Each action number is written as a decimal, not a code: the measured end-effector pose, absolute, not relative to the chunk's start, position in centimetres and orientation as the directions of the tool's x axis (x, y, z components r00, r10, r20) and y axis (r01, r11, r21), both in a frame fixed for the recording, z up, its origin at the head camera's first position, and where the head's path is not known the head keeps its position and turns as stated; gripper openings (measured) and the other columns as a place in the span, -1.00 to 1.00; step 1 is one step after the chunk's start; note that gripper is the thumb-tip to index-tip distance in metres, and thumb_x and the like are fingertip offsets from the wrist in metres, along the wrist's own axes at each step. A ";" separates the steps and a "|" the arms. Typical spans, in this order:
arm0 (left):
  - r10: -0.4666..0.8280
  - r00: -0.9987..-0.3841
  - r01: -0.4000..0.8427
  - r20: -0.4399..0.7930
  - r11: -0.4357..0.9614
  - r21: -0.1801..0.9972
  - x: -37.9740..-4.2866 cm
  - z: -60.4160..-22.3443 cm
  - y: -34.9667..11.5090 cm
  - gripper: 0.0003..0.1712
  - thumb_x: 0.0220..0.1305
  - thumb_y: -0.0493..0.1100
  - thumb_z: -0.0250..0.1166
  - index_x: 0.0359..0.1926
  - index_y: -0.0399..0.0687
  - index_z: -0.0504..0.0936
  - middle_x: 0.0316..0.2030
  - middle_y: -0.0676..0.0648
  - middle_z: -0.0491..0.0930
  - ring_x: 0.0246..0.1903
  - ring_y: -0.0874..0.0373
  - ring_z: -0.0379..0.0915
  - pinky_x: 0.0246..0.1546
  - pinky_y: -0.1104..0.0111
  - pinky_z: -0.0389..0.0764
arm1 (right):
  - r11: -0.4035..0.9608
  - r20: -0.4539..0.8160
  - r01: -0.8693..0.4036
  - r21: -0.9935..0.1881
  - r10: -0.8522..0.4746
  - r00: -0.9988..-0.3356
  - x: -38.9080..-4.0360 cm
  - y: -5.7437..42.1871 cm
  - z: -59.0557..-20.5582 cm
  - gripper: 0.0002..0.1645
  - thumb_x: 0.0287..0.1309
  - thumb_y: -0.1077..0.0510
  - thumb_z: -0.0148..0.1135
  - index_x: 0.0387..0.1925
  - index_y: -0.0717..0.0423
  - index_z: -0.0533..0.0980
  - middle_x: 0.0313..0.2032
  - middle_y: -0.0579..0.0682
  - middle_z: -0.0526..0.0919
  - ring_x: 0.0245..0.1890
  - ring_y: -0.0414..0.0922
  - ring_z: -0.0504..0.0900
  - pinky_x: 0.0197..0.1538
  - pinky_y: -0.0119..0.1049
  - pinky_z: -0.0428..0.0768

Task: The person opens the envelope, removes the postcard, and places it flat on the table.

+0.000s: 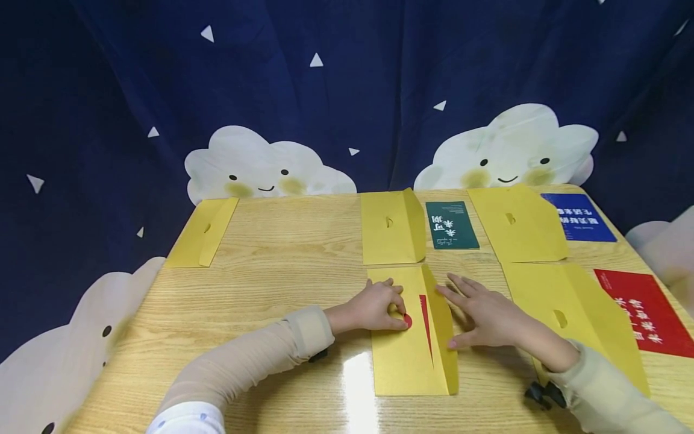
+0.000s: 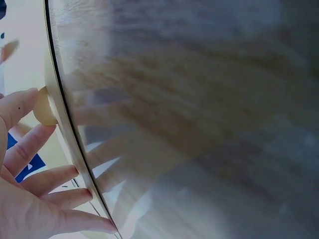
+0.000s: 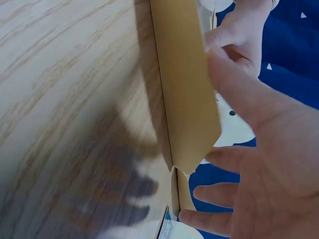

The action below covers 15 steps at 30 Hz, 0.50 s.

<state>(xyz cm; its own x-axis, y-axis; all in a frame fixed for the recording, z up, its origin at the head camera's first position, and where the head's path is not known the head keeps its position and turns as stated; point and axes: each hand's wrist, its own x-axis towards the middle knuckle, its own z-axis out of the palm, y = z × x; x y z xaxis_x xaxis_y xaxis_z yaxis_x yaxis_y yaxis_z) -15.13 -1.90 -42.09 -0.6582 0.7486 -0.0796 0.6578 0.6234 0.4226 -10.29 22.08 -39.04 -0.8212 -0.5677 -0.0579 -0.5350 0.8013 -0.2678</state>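
Note:
A yellow envelope (image 1: 398, 371) lies at the front middle of the table, its flap (image 1: 449, 364) raised along the right side. Inside it, red paper (image 1: 425, 319) shows as a narrow sliver at the mouth and through a round cutout. My left hand (image 1: 374, 307) is over that cutout; in the left wrist view its thumb and index finger pinch the small half-round tab (image 2: 46, 107), other fingers resting on the envelope. To the right, my right hand (image 1: 490, 316) has its fingers spread and nearly straight, thumb and fingertips at the flap's outer edge.
More yellow envelopes stand around: one at far left (image 1: 203, 232), one behind (image 1: 385, 232), two at right (image 1: 517, 223), (image 1: 564, 319). Among them lie a green card (image 1: 452, 226), a blue card (image 1: 580, 217) and a red card (image 1: 647, 310). A dark blue curtain (image 1: 347, 78) hangs behind.

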 end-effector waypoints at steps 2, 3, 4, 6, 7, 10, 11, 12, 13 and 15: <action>0.748 -0.659 0.657 -0.079 0.623 0.423 -15.1 -42.0 -1.9 -0.80 0.02 0.06 0.36 -0.40 0.08 0.70 0.16 -0.18 0.38 0.22 -0.22 0.12 -0.01 -0.33 0.09 | 0.811 -0.076 -0.527 -0.253 -0.560 -0.825 -10.3 22.2 -39.0 0.18 -0.33 -0.41 0.33 0.26 0.21 0.26 0.28 0.33 0.12 0.20 0.35 0.13 -0.05 0.30 0.30; 0.749 -0.658 0.659 -0.078 0.623 0.422 -15.1 -42.0 -1.9 -0.80 0.02 0.06 0.35 -0.40 0.08 0.70 0.15 -0.19 0.38 0.22 -0.22 0.12 -0.01 -0.33 0.09 | 0.818 -0.089 -0.521 -0.243 -0.554 -0.828 -10.4 22.2 -39.0 0.19 -0.35 -0.40 0.35 0.26 0.22 0.26 0.29 0.32 0.11 0.21 0.34 0.12 -0.06 0.31 0.30; 0.749 -0.659 0.660 -0.075 0.622 0.421 -15.1 -41.9 -1.8 -0.79 0.02 0.08 0.35 -0.41 0.08 0.69 0.15 -0.19 0.38 0.22 -0.22 0.12 -0.01 -0.33 0.10 | 0.820 -0.098 -0.524 -0.230 -0.555 -0.826 -10.4 22.2 -39.1 0.20 -0.36 -0.38 0.36 0.25 0.25 0.26 0.29 0.32 0.11 0.22 0.34 0.11 -0.07 0.32 0.30; 0.748 -0.660 0.662 -0.068 0.622 0.419 -15.0 -41.8 -1.8 -0.76 0.03 0.11 0.33 -0.42 0.08 0.70 0.14 -0.20 0.40 0.21 -0.23 0.15 -0.02 -0.34 0.10 | 0.819 -0.117 -0.531 -0.217 -0.562 -0.819 -10.5 22.3 -39.4 0.22 -0.39 -0.35 0.40 0.25 0.28 0.25 0.30 0.30 0.10 0.24 0.32 0.07 -0.06 0.34 0.27; 0.749 -0.660 0.667 -0.060 0.621 0.413 -15.0 -41.8 -1.7 -0.75 0.04 0.13 0.32 -0.44 0.08 0.70 0.12 -0.20 0.42 0.19 -0.24 0.17 -0.03 -0.34 0.12 | 0.814 -0.124 -0.537 -0.220 -0.570 -0.813 -10.6 22.3 -39.6 0.22 -0.39 -0.32 0.42 0.25 0.29 0.24 0.30 0.28 0.10 0.25 0.31 0.05 -0.04 0.34 0.25; 0.733 -0.680 0.673 -0.034 0.641 0.369 -14.9 -42.0 -1.3 -0.71 0.04 0.19 0.30 -0.51 0.12 0.68 0.02 -0.12 0.52 0.15 -0.23 0.25 -0.08 -0.33 0.19 | 0.798 -0.158 -0.552 -0.242 -0.593 -0.789 -10.7 22.2 -39.9 0.19 -0.36 -0.22 0.46 0.28 0.28 0.20 0.32 0.23 0.08 0.29 0.27 -0.03 0.02 0.36 0.16; 0.727 -0.686 0.676 -0.021 0.649 0.349 -14.9 -42.0 -1.1 -0.70 0.03 0.20 0.30 -0.54 0.13 0.67 -0.07 -0.07 0.57 0.12 -0.23 0.29 -0.10 -0.32 0.22 | 0.794 -0.169 -0.552 -0.256 -0.599 -0.783 -10.7 22.1 -40.0 0.18 -0.35 -0.19 0.47 0.28 0.28 0.19 0.32 0.22 0.08 0.29 0.26 -0.03 0.04 0.36 0.13; 0.719 -0.695 0.677 -0.008 0.658 0.330 -14.8 -42.1 -0.9 -0.71 0.03 0.19 0.30 -0.56 0.14 0.66 -0.15 -0.02 0.59 0.10 -0.22 0.31 -0.13 -0.32 0.25 | 0.788 -0.177 -0.553 -0.270 -0.605 -0.776 -10.7 22.1 -40.0 0.17 -0.35 -0.16 0.47 0.28 0.27 0.19 0.32 0.23 0.09 0.29 0.27 -0.04 0.05 0.36 0.11; 0.712 -0.702 0.677 0.004 0.667 0.312 -14.7 -42.1 -0.8 -0.73 0.03 0.17 0.31 -0.59 0.15 0.64 -0.24 0.04 0.60 0.08 -0.21 0.34 -0.15 -0.31 0.28 | 0.787 -0.188 -0.550 -0.280 -0.607 -0.772 -10.7 22.0 -40.0 0.16 -0.34 -0.14 0.47 0.29 0.27 0.19 0.32 0.22 0.10 0.29 0.27 -0.03 0.06 0.36 0.09; 0.699 -0.715 0.675 0.019 0.683 0.280 -14.4 -42.1 -0.6 -0.78 0.01 0.10 0.32 -0.58 0.13 0.62 -0.39 0.11 0.54 -0.01 -0.11 0.43 -0.20 -0.30 0.32 | 0.787 -0.205 -0.544 -0.290 -0.606 -0.768 -10.7 22.0 -40.0 0.15 -0.34 -0.13 0.47 0.28 0.27 0.19 0.31 0.22 0.13 0.28 0.28 -0.02 0.07 0.35 0.08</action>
